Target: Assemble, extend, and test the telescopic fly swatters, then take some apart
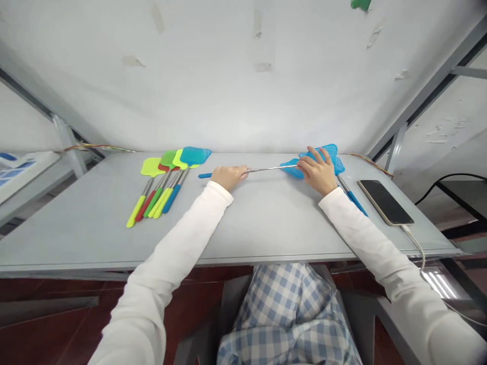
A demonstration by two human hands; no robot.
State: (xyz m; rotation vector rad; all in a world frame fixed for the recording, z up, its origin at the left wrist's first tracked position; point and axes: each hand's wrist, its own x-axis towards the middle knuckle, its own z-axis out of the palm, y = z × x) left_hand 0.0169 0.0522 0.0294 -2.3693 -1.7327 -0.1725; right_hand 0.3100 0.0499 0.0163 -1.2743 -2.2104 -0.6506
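My left hand (229, 177) is closed around a fly swatter with a blue handle (204, 176), whose end sticks out to the left of the fist. From that fist a thin metal rod (268, 169) runs right to my right hand (318, 171), where thumb and fingertips pinch it. Blue perforated swatter heads (292, 169) show around my right hand; which one belongs to the held rod I cannot tell. Beneath the right wrist lies another blue handle (356, 203), partly hidden by the hand and sleeve.
On the grey table (258, 228), several yellow, red, green and blue fly swatters (152, 200) lie in an overlapping row at the left. A phone (386, 202) with a white charging cable (414, 239) rests at the right. A white wall (236, 101) rises behind the table.
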